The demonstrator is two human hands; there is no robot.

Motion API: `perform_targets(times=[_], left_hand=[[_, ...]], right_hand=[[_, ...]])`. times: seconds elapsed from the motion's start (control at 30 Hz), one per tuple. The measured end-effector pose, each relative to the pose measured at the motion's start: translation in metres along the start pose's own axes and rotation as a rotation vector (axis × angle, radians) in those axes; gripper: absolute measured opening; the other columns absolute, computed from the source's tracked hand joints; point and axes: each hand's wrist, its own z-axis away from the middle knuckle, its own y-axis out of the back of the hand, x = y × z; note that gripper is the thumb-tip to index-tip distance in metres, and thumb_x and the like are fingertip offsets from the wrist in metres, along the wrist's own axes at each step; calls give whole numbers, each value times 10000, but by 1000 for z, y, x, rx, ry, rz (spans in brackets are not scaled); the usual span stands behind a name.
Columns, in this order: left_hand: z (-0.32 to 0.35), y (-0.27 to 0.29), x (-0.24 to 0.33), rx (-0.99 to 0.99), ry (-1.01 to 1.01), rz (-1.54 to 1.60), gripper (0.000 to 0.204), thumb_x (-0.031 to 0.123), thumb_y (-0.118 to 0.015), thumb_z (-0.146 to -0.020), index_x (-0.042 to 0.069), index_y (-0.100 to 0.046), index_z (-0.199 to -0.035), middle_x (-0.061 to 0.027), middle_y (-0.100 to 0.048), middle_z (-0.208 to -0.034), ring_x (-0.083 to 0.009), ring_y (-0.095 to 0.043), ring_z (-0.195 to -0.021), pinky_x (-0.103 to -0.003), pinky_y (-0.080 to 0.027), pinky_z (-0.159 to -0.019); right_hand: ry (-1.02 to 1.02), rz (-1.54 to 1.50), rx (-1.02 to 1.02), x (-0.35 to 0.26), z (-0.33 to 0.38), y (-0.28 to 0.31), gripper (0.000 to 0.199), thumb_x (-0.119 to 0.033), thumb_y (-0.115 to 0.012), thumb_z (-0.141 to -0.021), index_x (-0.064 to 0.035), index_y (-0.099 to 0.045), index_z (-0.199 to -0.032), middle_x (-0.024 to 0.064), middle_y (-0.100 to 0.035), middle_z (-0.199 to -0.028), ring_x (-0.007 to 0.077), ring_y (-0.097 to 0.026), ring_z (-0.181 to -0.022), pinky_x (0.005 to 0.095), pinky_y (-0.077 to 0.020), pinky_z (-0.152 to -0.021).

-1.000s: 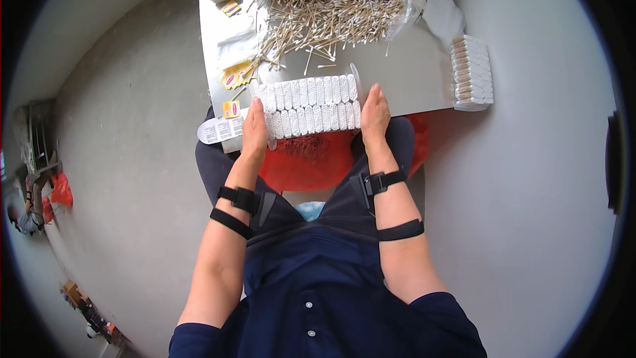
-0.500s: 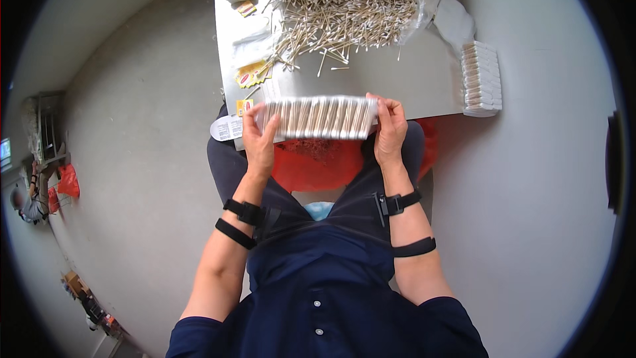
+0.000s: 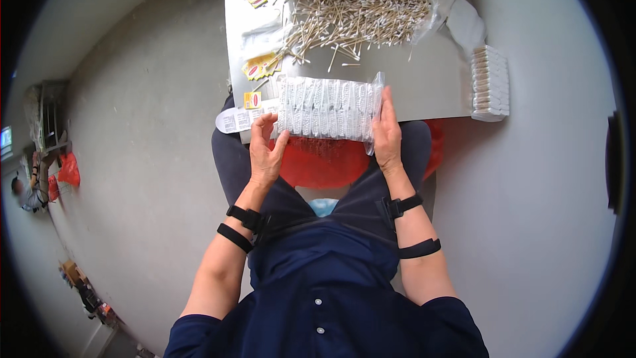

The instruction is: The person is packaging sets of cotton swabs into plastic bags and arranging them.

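Note:
A clear plastic bag packed with rows of bundled cotton swabs (image 3: 328, 109) is at the near edge of the table, its face of white cotton tips upward. At its right end, where the loose plastic sticks out, my right hand (image 3: 388, 136) holds on, fingers stretched along the side and thumb toward the front. My left hand (image 3: 266, 152) is at the left end with fingers curved and apart, its thumb by the lower left corner. Whether the table bears the bag's weight cannot be seen.
A big heap of loose cotton swabs (image 3: 358, 3) covers the table's far part. Stacked swab packs (image 3: 490, 83) stand at the right edge. Yellow cards (image 3: 260, 66), white packets (image 3: 260, 20) and a printed white label strip (image 3: 232, 119) lie left. Red plastic (image 3: 324, 162) hangs below the table edge.
The bag has turned from showing wooden sticks to showing white tips, and sits slightly farther right. My left hand has loosened from its end; my right hand has shifted down along the other end.

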Motion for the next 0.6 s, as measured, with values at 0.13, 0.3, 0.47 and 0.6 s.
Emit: perform_targets(times=[0.13, 0.3, 0.47, 0.6], left_hand=[[-12, -5, 21, 58, -12, -277, 533, 225, -489, -1017, 14, -303, -1470, -185, -411, -1456, -285, -376, -1391, -373, -290, -1137], [-40, -13, -4, -76, 156, -217, 564, 353, -333, -1069, -4, -282, -1503, -208, -386, -1499, -322, -366, -1389, -351, -269, -1142], [-38, -3, 0, -54, 192, -230, 543, 313, -405, -1048, -9, -333, -1479, -231, -404, -1483, -339, -366, -1389, -378, -256, -1154], [-34, -22, 29, 96, -343, -820, 573, 263, -559, -967, 41, -384, -1466, -214, -365, -1512, -342, -312, -1428, -452, -183, -1187]], right_hand=[[-86, 191, 50, 13, -6, -4, 545, -231, -364, -1022, 64, -296, -1475, 230, -237, -1574, 338, -202, -1477, 390, -172, -1199], [-39, 547, 84, 13, -15, -42, 632, -341, -361, -1053, 32, -162, -1522, 262, -205, -1572, 384, -186, -1469, 424, -169, -1196], [-54, 534, 135, 11, -13, -38, 606, -334, -341, -1061, 24, -178, -1522, 256, -231, -1566, 369, -220, -1464, 432, -210, -1185], [-506, -100, 315, 13, -1, 12, 555, -398, -339, -1069, 56, -456, -1367, 181, -556, -1328, 279, -576, -1181, 373, -473, -991]])
